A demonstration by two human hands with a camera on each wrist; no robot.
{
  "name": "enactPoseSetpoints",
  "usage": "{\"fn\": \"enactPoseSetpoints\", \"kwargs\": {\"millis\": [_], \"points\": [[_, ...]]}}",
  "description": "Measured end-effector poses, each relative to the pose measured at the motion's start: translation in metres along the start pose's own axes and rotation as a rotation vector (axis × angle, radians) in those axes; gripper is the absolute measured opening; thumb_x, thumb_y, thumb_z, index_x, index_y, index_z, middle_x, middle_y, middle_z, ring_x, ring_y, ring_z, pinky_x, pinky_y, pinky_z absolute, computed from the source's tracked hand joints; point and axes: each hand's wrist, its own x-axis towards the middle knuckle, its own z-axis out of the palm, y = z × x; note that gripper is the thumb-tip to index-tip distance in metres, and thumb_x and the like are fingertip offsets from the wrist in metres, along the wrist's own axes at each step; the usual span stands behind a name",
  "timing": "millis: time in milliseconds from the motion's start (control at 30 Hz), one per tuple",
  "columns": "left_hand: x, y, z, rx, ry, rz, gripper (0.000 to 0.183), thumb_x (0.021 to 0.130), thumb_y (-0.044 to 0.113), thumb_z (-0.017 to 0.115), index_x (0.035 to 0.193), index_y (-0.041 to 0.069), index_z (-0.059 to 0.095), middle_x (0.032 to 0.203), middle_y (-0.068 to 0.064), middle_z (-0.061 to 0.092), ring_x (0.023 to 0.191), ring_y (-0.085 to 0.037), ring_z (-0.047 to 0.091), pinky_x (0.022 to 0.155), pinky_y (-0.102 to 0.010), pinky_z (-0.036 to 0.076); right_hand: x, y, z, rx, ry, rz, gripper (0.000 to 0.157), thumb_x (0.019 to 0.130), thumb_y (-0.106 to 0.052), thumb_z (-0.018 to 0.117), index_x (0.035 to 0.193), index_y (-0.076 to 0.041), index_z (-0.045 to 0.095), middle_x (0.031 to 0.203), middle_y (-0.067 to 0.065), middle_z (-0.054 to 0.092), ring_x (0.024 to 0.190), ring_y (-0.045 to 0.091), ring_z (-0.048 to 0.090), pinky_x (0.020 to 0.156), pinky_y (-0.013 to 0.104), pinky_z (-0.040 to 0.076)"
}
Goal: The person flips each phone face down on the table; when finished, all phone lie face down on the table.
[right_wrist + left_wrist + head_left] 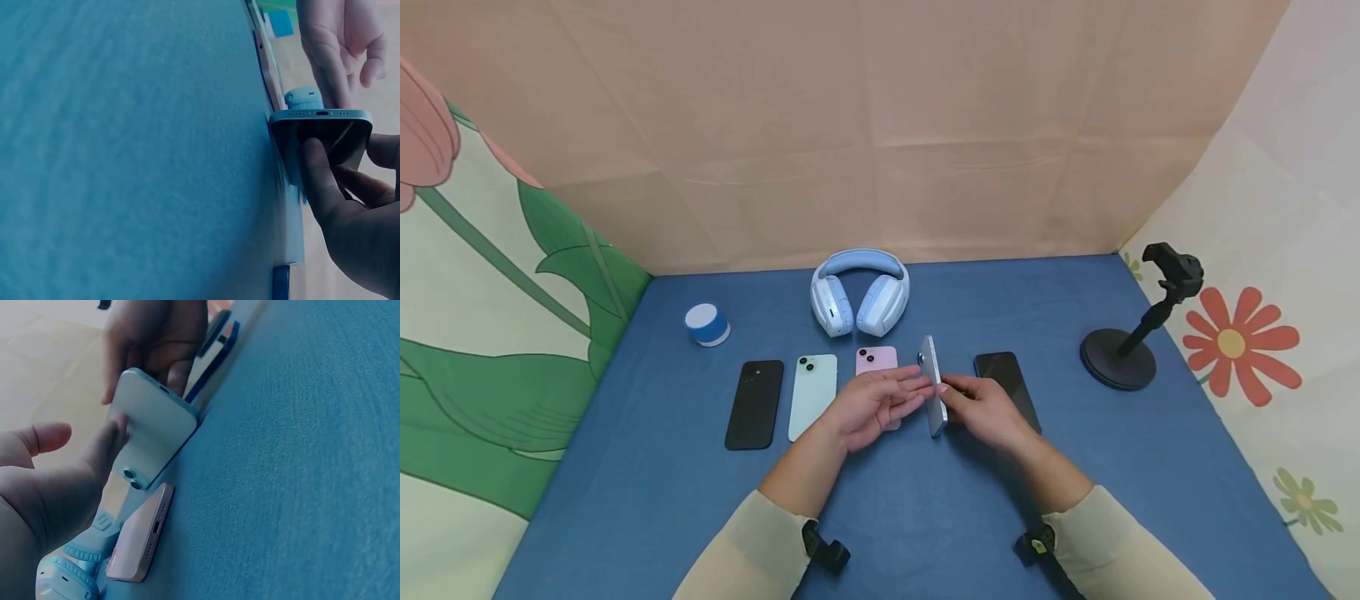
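A pale smartphone (930,358) stands up on its long edge on the blue cloth, between the two hands. My right hand (988,410) grips it from the screen side, with a finger against the dark glass in the right wrist view. The straight fingers of my left hand (872,408) touch its pale back (156,419), where two camera lenses show in the left wrist view. Partly covered by the left hand, a pink phone (877,358) lies flat. Beside the right hand rests a dark phone (1003,375), partly hidden by that hand.
Left of the pink phone lie a mint phone (813,387) and a black phone (754,406). Light-blue headphones (861,262) sit at the back. A blue-and-white round container (706,325) is at the back left, a black stand (1120,358) at the right.
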Motion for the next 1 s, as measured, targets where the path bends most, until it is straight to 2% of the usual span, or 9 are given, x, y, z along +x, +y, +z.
{"fn": "enactPoseSetpoints", "kwargs": {"millis": [167, 333, 467, 733, 1000], "points": [[0.002, -0.004, -0.003, 0.027, 0.013, -0.018, 0.055, 0.103, -0.004, 0.048, 0.157, -0.005, 0.036, 0.152, -0.021, 0.053, 0.138, -0.034, 0.054, 0.111, -0.039, 0.046, 0.0, 0.0, -0.003, -0.004, 0.017, -0.006, 0.049, 0.105, -0.028, 0.065, 0.143, 0.002, 0.06, 0.134, 0.021, 0.066, 0.101, 0.023, 0.075, 0.087, 0.039, 0.062], [0.002, -0.008, -0.006, 0.132, 0.051, -0.041, 0.056, 0.104, -0.002, 0.05, 0.158, -0.005, 0.035, 0.154, -0.022, 0.049, 0.142, -0.035, 0.049, 0.112, -0.039, 0.044, 0.0, 0.0, -0.004, 0.017, 0.037, 0.004, 0.046, 0.104, -0.023, 0.065, 0.142, 0.003, 0.06, 0.131, 0.023, 0.067, 0.101, 0.025, 0.074, 0.084, 0.038, 0.063], [0.002, -0.01, -0.007, 0.195, 0.055, -0.049, 0.056, 0.106, 0.002, 0.051, 0.158, -0.006, 0.032, 0.158, -0.026, 0.043, 0.144, -0.036, 0.046, 0.116, -0.042, 0.04, -0.001, 0.0, -0.005, 0.028, 0.052, 0.008, 0.045, 0.104, -0.021, 0.065, 0.141, 0.004, 0.06, 0.129, 0.024, 0.068, 0.102, 0.026, 0.074, 0.084, 0.038, 0.063], [0.004, -0.013, -0.005, 0.203, 0.069, -0.051, 0.056, 0.107, 0.005, 0.052, 0.157, -0.009, 0.032, 0.158, -0.029, 0.041, 0.144, -0.037, 0.046, 0.117, -0.042, 0.04, -0.003, 0.003, -0.009, 0.011, 0.065, 0.015, 0.044, 0.105, -0.021, 0.064, 0.142, 0.003, 0.06, 0.131, 0.022, 0.067, 0.107, 0.028, 0.072, 0.084, 0.038, 0.063], [0.003, -0.012, -0.003, 0.213, 0.068, -0.041, 0.053, 0.107, 0.005, 0.052, 0.155, -0.01, 0.036, 0.156, -0.027, 0.045, 0.143, -0.037, 0.047, 0.117, -0.042, 0.04, -0.004, 0.004, -0.012, -0.03, 0.087, 0.022, 0.04, 0.105, -0.018, 0.062, 0.14, 0.003, 0.062, 0.131, 0.02, 0.068, 0.105, 0.026, 0.071, 0.085, 0.04, 0.063]]}}
